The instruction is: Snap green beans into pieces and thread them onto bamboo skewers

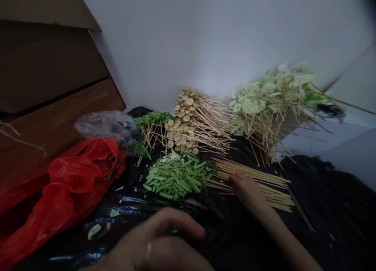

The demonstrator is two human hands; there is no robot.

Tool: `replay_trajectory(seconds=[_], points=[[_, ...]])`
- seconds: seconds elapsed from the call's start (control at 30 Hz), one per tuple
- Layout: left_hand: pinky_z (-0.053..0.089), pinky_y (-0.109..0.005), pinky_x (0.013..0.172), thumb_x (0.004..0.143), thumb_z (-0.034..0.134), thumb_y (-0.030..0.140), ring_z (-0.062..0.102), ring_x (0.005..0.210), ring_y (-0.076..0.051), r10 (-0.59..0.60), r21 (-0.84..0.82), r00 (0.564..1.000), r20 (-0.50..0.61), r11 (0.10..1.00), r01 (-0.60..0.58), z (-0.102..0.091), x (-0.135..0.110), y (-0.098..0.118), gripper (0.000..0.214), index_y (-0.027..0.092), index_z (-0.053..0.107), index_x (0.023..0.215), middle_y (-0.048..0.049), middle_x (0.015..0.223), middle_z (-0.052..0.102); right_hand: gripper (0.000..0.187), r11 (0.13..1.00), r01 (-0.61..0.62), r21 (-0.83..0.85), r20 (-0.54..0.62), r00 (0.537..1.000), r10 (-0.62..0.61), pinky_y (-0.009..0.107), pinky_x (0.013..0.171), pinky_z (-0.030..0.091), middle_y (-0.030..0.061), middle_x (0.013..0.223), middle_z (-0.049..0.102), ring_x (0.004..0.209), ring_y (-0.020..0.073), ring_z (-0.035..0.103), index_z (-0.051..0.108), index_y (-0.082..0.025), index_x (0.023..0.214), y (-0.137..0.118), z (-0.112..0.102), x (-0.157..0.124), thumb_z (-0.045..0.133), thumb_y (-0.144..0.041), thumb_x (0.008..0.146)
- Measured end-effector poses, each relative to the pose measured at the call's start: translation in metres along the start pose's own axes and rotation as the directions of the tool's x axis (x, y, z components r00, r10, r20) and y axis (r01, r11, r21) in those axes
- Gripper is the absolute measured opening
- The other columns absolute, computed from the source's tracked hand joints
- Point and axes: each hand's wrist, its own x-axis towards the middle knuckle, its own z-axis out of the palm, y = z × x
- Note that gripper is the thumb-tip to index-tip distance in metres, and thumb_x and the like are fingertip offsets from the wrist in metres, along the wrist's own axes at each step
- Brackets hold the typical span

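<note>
My right hand point(248, 190) reaches in from the lower right. Its fingertips are closed together at the left part of a loose pile of bamboo skewers point(273, 185), pinching at them. My left hand point(167, 239), with a ring on it, is close to the camera at the bottom and blurred. Its fingers are curled, and whatever they may hold is hidden. Just beyond it lies a heap of cut green bean pieces point(176, 177), with some pale chopped bits at its back edge.
Skewered pale round slices point(182, 134) and skewered green beans point(155, 117) lie behind the heap. Cabbage skewers point(270, 91) are piled at back right against the wall. A red plastic bag point(70, 177), a clear bag point(102, 124) and cardboard point(47, 59) stand left. Black plastic sheeting point(129, 212) covers the surface.
</note>
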Motion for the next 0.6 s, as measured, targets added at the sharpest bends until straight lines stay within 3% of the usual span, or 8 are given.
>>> replay_trajectory(seconds=[0.07,0.13,0.23,0.33,0.5,0.6], points=[[0.057,-0.042,0.078,0.083,0.062,0.031,0.069,0.084,-0.027,-0.097,-0.022,0.994,0.057,0.995,0.098,-0.015,0.007,-0.008,0.044,0.049,0.061,0.122,0.0029,0.088,0.076,0.017,1.0,0.006,-0.013,-0.01,1.0,-0.006,0.028,0.066,0.03,0.0041,0.084,0.064,0.072,0.0155,0.056,0.062,-0.018,0.083,0.0,0.004,0.003,0.048,-0.012,0.089],[0.057,-0.035,0.076,0.088,0.056,0.029,0.069,0.086,-0.023,-0.158,-0.03,0.985,0.062,0.987,0.16,-0.012,0.014,-0.03,0.035,0.036,0.066,0.12,-0.0009,0.096,0.075,0.016,0.999,0.017,-0.034,-0.014,1.0,-0.018,0.028,0.066,0.03,0.0046,0.083,0.063,0.073,0.0158,0.055,0.061,-0.018,0.083,0.0,0.007,0.007,0.048,-0.009,0.088],[0.055,-0.031,0.076,0.092,0.052,0.029,0.069,0.086,-0.02,-0.232,-0.012,0.971,-0.065,0.973,0.232,0.011,0.027,-0.079,0.027,0.023,0.072,0.108,-0.0052,0.098,0.075,0.016,0.994,0.053,-0.09,-0.029,0.998,-0.056,0.029,0.069,0.031,0.0055,0.084,0.063,0.076,0.0176,0.056,0.06,-0.017,0.082,-0.001,0.008,0.008,0.049,-0.006,0.085],[0.053,-0.031,0.078,0.092,0.053,0.027,0.068,0.086,-0.02,-0.224,0.052,0.96,-0.166,0.971,0.235,0.035,0.031,-0.116,0.024,0.019,0.073,0.104,-0.0073,0.094,0.074,0.014,0.988,0.084,-0.127,-0.078,0.992,-0.095,0.03,0.069,0.032,0.0054,0.081,0.063,0.074,0.0186,0.057,0.057,-0.017,0.081,0.0,0.0,0.005,0.049,-0.006,0.084],[0.051,-0.033,0.081,0.091,0.054,0.023,0.065,0.09,-0.019,-0.109,0.092,0.992,-0.064,0.989,0.114,0.054,0.025,-0.126,0.021,0.022,0.073,0.1,-0.0062,0.093,0.073,0.016,0.989,0.099,0.105,-0.276,0.959,-0.067,0.028,0.063,0.034,0.0007,0.068,0.059,0.062,0.0154,0.055,0.052,-0.019,0.082,0.001,-0.039,0.003,0.042,-0.019,0.093],[0.047,-0.036,0.086,0.091,0.054,0.019,0.061,0.097,-0.021,-0.057,0.167,0.998,0.02,0.984,0.053,0.061,0.026,-0.121,0.022,0.023,0.072,0.102,-0.0067,0.098,0.071,0.014,0.946,0.162,0.28,-0.424,0.905,-0.03,0.027,0.067,0.04,0.0022,0.078,0.062,0.069,0.0152,0.058,0.054,-0.02,0.089,-0.017,-0.065,0.019,0.042,-0.024,0.095]])
